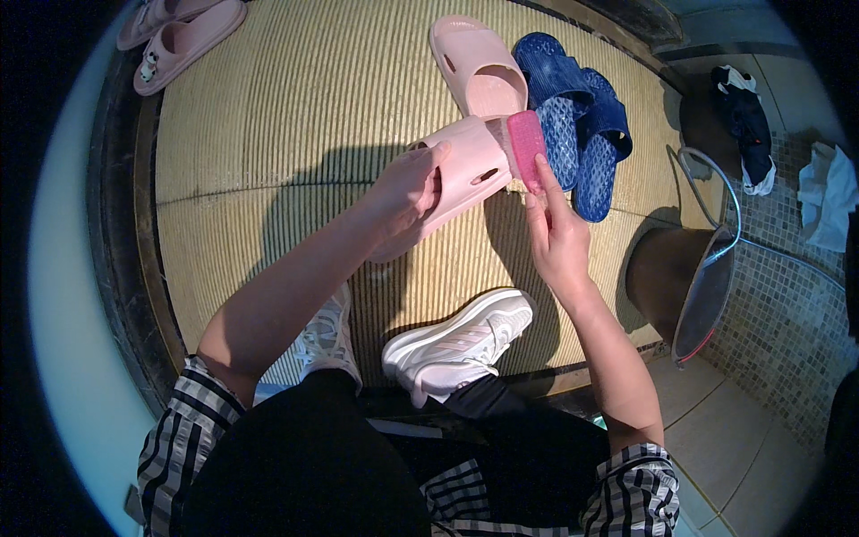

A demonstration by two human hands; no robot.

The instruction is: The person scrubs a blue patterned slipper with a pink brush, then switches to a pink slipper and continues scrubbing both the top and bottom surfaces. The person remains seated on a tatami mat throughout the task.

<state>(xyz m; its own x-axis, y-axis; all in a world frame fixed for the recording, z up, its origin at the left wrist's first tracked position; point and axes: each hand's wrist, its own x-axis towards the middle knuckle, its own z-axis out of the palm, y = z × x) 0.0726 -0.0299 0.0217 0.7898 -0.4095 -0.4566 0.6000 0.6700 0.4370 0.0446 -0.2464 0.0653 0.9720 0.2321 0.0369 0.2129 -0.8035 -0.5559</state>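
Observation:
My left hand is closed round a pale pink slide slipper, tilted above the ribbed mat. Between the fingers and thumb of my right hand is a bright pink scrub brush, and its bristle side lies against the end of the slipper. The matching pink slipper rests on the mat just beyond. Beside it lie two dark blue slippers, one on the left and one on the right.
A tan ribbed mat covers the floor ahead. My light sneakers are on its near edge. A dark bucket with a pale blue hose stands at right, near cloths by the tiled wall. More pink slippers are far left.

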